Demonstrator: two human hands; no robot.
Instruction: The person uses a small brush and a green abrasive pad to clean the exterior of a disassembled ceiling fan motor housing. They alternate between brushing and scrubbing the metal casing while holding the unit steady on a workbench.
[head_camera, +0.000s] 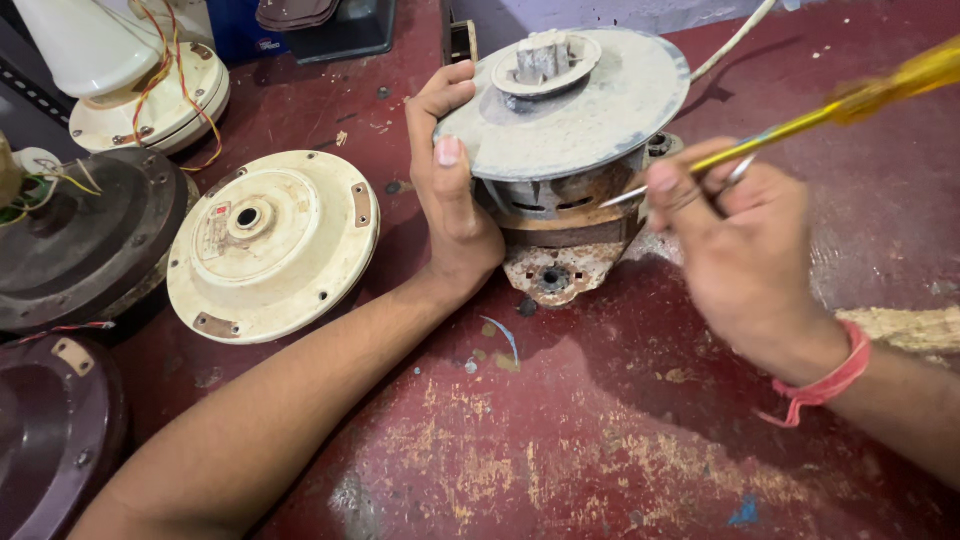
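Note:
A rusty old motor (560, 235) with a dusty grey round pulley (590, 110) on top stands on the worn red surface. My left hand (450, 190) grips the pulley's left rim, thumb on the edge and fingers behind. My right hand (735, 240) holds a yellow-handled screwdriver (850, 100). Its metal tip points at the right side of the motor housing, just under the pulley. The screwdriver is blurred with motion. A red band sits on my right wrist.
A cream fan motor cover (270, 245) lies left of my left hand. A dark brown fan body (85, 240) and another cream fan with wires (150, 100) sit farther left. A white cable (730, 45) runs off behind the motor. Sawdust (910, 325) lies at right.

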